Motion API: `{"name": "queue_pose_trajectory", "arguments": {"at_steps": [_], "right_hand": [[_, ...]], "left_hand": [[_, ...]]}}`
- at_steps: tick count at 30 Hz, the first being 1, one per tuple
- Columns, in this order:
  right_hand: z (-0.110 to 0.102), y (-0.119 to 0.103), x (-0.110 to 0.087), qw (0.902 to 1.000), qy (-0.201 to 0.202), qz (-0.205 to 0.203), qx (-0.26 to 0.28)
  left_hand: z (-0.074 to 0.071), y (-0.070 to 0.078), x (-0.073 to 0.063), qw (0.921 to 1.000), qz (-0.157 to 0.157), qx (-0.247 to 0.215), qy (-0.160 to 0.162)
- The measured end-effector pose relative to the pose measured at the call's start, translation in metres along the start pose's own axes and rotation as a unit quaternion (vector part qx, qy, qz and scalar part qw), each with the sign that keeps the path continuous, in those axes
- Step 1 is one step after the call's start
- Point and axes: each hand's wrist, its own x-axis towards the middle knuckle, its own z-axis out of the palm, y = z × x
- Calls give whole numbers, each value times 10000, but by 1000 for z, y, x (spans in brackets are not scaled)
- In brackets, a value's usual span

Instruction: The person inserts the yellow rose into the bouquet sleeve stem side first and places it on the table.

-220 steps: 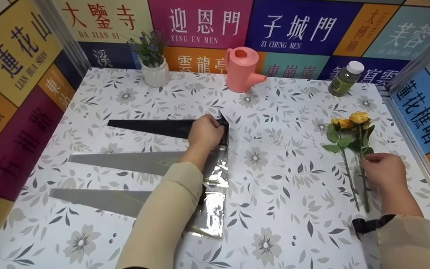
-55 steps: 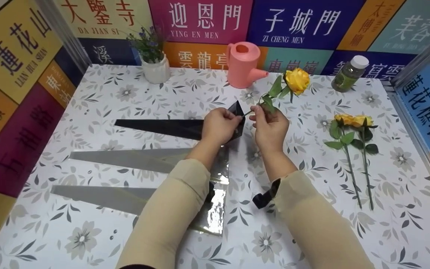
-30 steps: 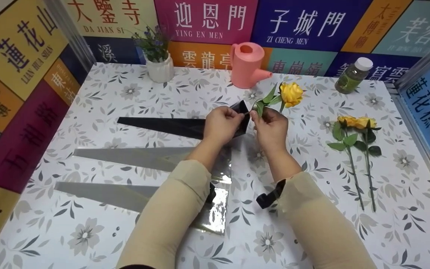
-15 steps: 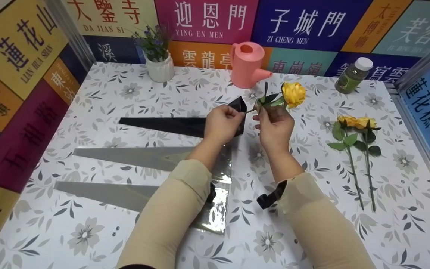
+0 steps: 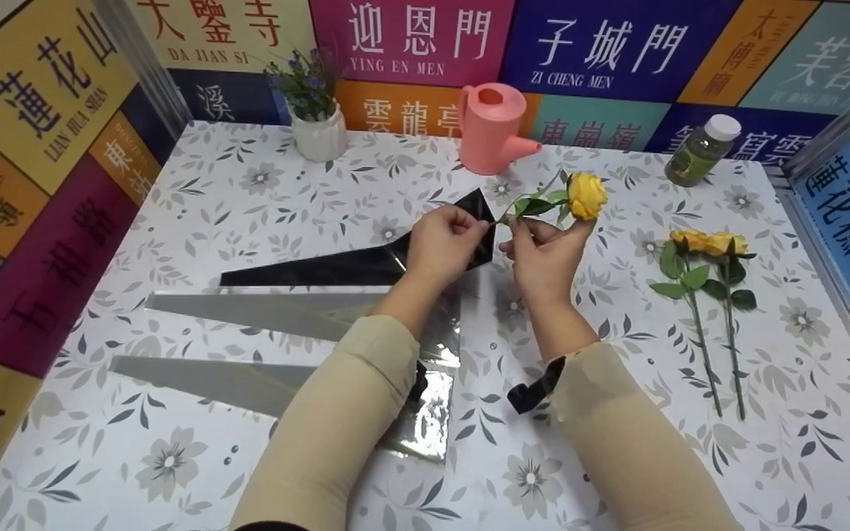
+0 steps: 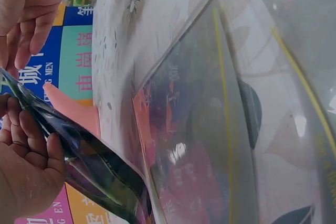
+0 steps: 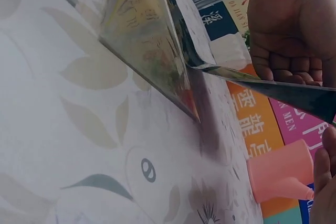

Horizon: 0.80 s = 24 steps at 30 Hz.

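Observation:
My left hand [image 5: 443, 240] pinches the wide, open end of a long, tapered black flower sleeve [image 5: 314, 267]. That end is raised, and the narrow end reaches left over the table. In my right hand [image 5: 552, 254] is the green stem of a yellow rose [image 5: 586, 196], gripped just below its leaves [image 5: 536, 206]. The bloom leans to the right, while the lower stem runs to the sleeve's mouth beside my left fingertips. The left wrist view shows the shiny sleeve [image 6: 105, 169] under the curled left fingers [image 6: 31, 132]; the right wrist view shows the sleeve [image 7: 302, 97] from the other side.
Two clear tapered sleeves, the upper [image 5: 248, 308] and the lower [image 5: 218, 380], lie nearer me, partly under the left forearm. Two yellow roses [image 5: 709, 243] lie right. Along the back stand a potted plant [image 5: 319, 133], a pink watering can [image 5: 493, 133] and a lidded bottle [image 5: 698, 155].
My right hand has come from the roses on the right to the black sleeve with one rose. The sleeve's mouth has been lifted; its narrow end has just swung towards me.

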Motion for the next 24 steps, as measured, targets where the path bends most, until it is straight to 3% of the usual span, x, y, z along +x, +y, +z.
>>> {"name": "queue_pose_trajectory", "arguments": {"at_steps": [5, 12, 19, 24], "right_hand": [[-6, -2, -1, 9991, -24, -356, 235], [-16, -11, 2, 9969, 11, -658, -443], [-30, -18, 8, 9924, 219, -882, -833], [-42, -19, 7, 9891, 116, -1025, -1051]], "left_hand": [[0, -1, -1, 9996, -33, 294, -15], [-2, -3, 1, 9988, 76, 482, -50], [-5, -7, 3, 9979, 289, 554, -188], [-6, -9, 4, 9976, 337, 527, -302]]}}
